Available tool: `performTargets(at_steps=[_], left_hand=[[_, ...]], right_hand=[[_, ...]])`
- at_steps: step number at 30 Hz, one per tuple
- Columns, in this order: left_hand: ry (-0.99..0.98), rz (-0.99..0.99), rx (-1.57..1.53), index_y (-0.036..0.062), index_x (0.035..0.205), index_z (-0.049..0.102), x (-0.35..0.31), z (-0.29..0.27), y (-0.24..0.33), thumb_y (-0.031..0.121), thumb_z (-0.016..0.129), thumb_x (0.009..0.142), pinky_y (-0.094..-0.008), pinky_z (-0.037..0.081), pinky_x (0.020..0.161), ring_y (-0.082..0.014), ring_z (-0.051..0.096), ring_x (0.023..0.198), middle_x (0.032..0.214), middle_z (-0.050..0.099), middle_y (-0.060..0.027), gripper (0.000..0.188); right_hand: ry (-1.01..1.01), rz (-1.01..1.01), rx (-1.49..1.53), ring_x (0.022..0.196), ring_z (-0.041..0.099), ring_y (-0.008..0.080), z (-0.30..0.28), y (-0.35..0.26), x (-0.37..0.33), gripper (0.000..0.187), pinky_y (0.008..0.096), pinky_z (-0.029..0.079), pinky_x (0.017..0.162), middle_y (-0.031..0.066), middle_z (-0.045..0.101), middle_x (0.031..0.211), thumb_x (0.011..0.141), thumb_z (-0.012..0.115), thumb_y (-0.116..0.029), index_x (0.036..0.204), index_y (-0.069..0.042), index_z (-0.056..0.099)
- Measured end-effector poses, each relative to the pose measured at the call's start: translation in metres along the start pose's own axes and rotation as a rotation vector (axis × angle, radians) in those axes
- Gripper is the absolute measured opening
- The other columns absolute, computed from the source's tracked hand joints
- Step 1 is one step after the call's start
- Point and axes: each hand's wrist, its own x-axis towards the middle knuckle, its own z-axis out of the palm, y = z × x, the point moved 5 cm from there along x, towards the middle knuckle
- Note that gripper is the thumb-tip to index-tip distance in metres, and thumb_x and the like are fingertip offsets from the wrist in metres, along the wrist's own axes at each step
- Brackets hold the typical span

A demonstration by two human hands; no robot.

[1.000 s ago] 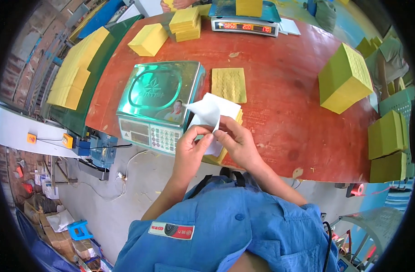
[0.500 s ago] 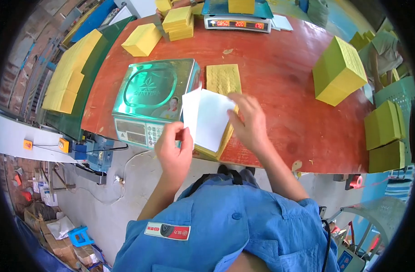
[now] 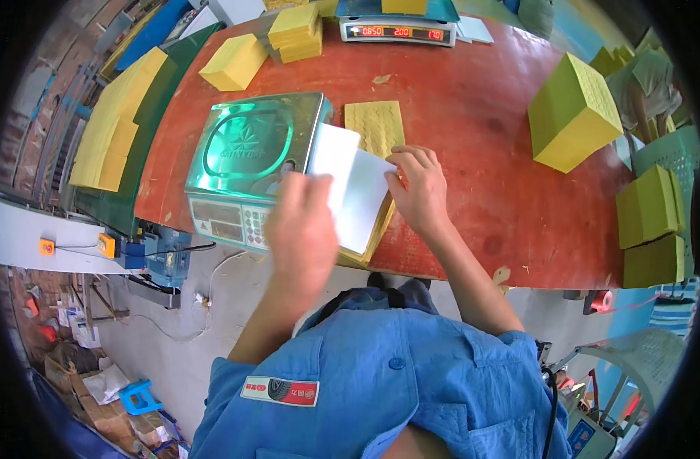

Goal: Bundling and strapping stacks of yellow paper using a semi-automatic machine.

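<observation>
A white paper sheet (image 3: 367,195) lies over the near part of a flat stack of yellow, wavy-textured paper (image 3: 374,126). A white flap (image 3: 336,164) stands out along its left side, beside the scale. My right hand (image 3: 422,191) grips the right edge of the sheet between thumb and bent fingers. My left hand (image 3: 300,237) is at the flap's lower left, in front of the scale's keypad; motion smears its fingers, so its grip is unclear. The scale (image 3: 250,141) has a shiny, green-reflecting metal pan and stands left of the stack.
A second scale (image 3: 399,32) with a lit red display stands at the back. Yellow paper blocks stand at the back left (image 3: 233,63) and right (image 3: 571,115) of the red table (image 3: 487,222). More blocks (image 3: 114,122) line the green surface at left. Another person (image 3: 648,84) is at far right.
My left hand has moved up and right across the sheet's left side, blurring. The white flap now leans farther up and right. My right hand stays at the sheet's right edge.
</observation>
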Motion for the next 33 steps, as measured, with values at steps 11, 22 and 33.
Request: performTargets(at_steps=[11,22,33], left_hand=[[-0.316,-0.022,-0.059,0.0017,0.085,0.06,-0.024,0.063,0.002,0.01,0.073,0.075,-0.041,0.049,0.066,-0.0301,0.059,0.08,0.09,0.054,-0.0116,0.018],[-0.351,-0.23,-0.307,0.0033,0.087,0.063,-0.021,0.075,-0.017,0.02,0.084,0.069,-0.0366,0.047,0.064,-0.0259,0.059,0.074,0.087,0.056,-0.0083,0.032],[-0.434,-0.33,-0.47,0.0016,0.088,0.063,-0.02,0.074,-0.026,0.015,0.082,0.072,-0.0318,0.047,0.063,-0.0185,0.059,0.071,0.085,0.057,-0.0066,0.028]], right_hand=[[-0.167,0.518,0.699,0.073,0.066,0.0185,0.015,0.017,0.003,0.014,0.0326,0.053,0.06,0.0118,0.065,0.087,0.089,0.065,-0.008,0.096,0.002,0.06],[-0.245,0.69,1.193,0.078,0.066,0.0188,0.023,0.016,-0.012,0.027,0.0338,0.056,0.069,0.0103,0.065,0.091,0.102,0.047,-0.024,0.101,0.0,0.059],[-0.238,0.689,1.224,0.081,0.066,0.0188,0.024,0.018,-0.015,0.026,0.0336,0.056,0.071,0.0106,0.066,0.094,0.102,0.047,-0.022,0.104,0.001,0.059]])
